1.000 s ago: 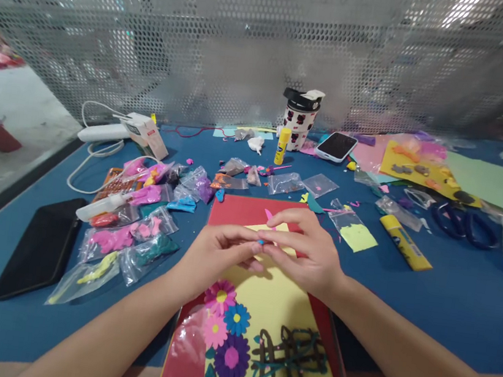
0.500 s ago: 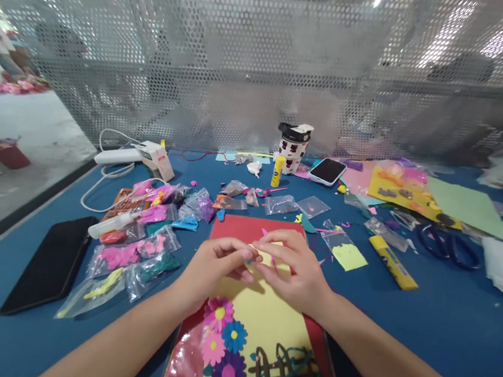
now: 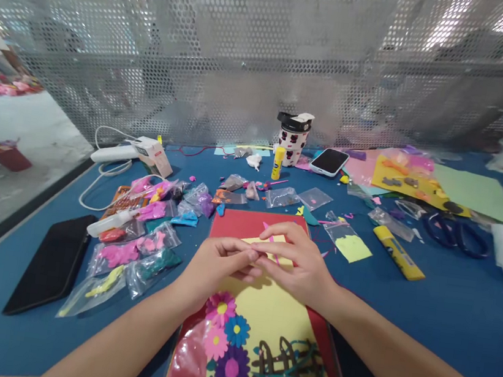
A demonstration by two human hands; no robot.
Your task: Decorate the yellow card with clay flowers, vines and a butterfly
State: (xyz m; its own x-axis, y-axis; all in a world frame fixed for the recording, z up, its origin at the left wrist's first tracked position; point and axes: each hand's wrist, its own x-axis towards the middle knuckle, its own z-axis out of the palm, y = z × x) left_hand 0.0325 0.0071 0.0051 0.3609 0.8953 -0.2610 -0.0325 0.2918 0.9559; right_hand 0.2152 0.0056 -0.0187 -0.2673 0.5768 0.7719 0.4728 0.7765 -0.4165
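My left hand (image 3: 217, 270) and my right hand (image 3: 299, 266) meet over the upper part of a yellow sheet (image 3: 282, 304), fingertips pressed together. Whatever lies between them is hidden by the fingers. Parts of a thin pink stick (image 3: 276, 258) show by the right fingers; whether that hand holds it I cannot tell. The sheet rests on a red folder (image 3: 246, 225). Down its left side run pink, blue and purple clay flowers (image 3: 232, 370). A dark brown fence shape (image 3: 274, 365) with teal strands winding over it occupies the lower right.
Left of the folder lie bags of coloured clay (image 3: 120, 253), a black tablet (image 3: 51, 261) and a white corded device (image 3: 114, 154). Behind stand a yellow glue stick (image 3: 277, 164) and a lidded cup (image 3: 291, 138), beside a phone (image 3: 329, 161). Scissors (image 3: 456, 233) and a yellow tube (image 3: 398, 252) lie right.
The fingertips have drawn closer together, and a small bluish bit glimpsed between them before is now out of sight. The view has shifted slightly.
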